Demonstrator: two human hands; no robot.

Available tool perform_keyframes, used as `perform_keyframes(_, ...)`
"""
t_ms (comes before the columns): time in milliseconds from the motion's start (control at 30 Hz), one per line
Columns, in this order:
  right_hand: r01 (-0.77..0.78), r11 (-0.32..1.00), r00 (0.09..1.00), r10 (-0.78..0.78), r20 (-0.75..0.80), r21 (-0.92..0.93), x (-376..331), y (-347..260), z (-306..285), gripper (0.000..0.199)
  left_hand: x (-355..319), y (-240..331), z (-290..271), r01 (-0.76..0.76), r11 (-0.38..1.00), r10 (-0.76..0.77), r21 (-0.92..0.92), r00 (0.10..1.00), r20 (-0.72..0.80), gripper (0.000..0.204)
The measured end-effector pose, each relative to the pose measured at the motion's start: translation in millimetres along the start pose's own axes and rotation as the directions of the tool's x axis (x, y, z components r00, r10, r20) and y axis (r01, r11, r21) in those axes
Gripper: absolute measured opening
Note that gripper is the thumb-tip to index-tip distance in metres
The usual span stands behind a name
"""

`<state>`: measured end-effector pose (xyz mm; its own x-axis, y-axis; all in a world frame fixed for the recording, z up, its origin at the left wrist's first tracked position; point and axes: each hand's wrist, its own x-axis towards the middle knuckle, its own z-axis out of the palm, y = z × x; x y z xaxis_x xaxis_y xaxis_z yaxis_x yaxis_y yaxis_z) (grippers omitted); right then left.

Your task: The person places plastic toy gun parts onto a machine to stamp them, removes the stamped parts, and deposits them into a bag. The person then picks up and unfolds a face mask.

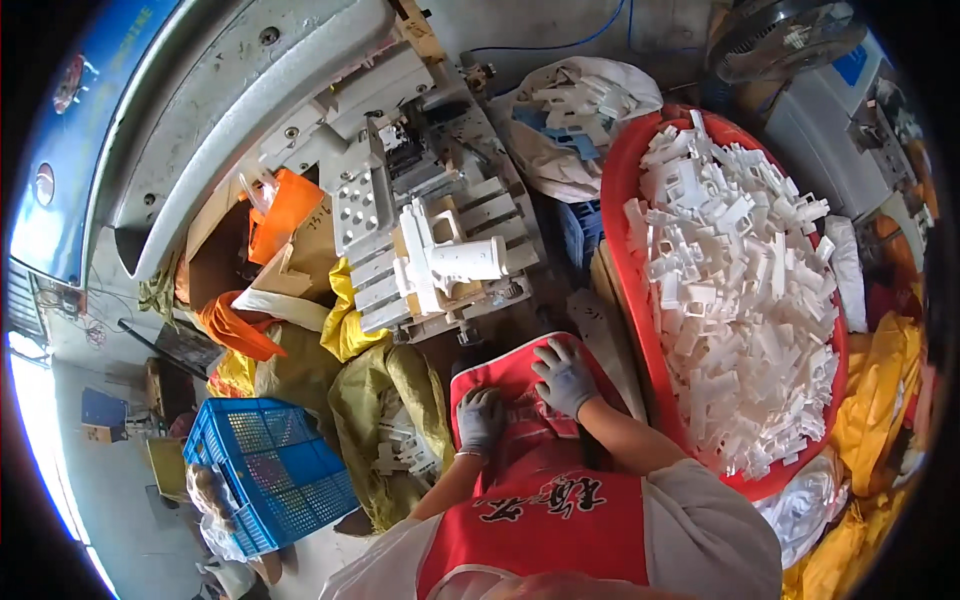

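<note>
Both my hands wear grey work gloves and rest on the red apron (522, 362) over my lap. My left hand (479, 420) lies on the left thigh, its fingers extended and nothing in it. Higher up on the right thigh, my right hand (563, 378) lies with its fingers apart, also holding nothing. Beyond my knees, white plastic toy-gun parts (470, 258) sit on the slatted metal machine table (375, 292), out of reach of the resting fingers. Behind them stands a metal block with round holes (360, 207).
To the right, a large red tub (622, 290) is heaped with white plastic parts (740, 300). A white sack (560, 165) holds more beyond it. On the left are an open green sack (350, 400), a blue crate (265, 465) and a cardboard box (305, 250). A fan (785, 40) stands far right.
</note>
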<state>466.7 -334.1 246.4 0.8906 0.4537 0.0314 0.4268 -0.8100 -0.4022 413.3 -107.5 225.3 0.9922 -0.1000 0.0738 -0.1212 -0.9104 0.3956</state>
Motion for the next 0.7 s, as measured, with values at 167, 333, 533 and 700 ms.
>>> perform_keyframes(167, -0.001, 1.0, 1.0, 0.001, -0.002, 0.025, 1.3, 2.5, 0.6, 0.04, 0.3, -0.6, 0.8, 0.012, 1.0, -0.012, 0.018, 1.0, 0.021, 0.018)
perform_keyframes(333, 0.008, 0.998, 1.0, -0.007, -0.02, 0.068, 2.7, 5.0, -0.4, 0.039, 2.6, -0.3, 3.7, 0.04, 0.999, -0.04, 0.019, 0.999, 0.033, 0.017)
perform_keyframes(533, 0.012, 0.998, 1.0, -0.01, -0.022, 0.065, 3.3, 4.4, 0.3, 0.039, 1.6, -5.3, 8.1, 0.044, 0.999, -0.045, 0.021, 0.998, 0.038, 0.017)
perform_keyframes(700, 0.005, 0.999, 1.0, -0.005, -0.016, 0.051, 2.2, 4.8, 1.2, 0.039, -0.3, -4.7, 7.9, 0.039, 0.998, -0.04, 0.041, 0.999, 0.034, 0.017)
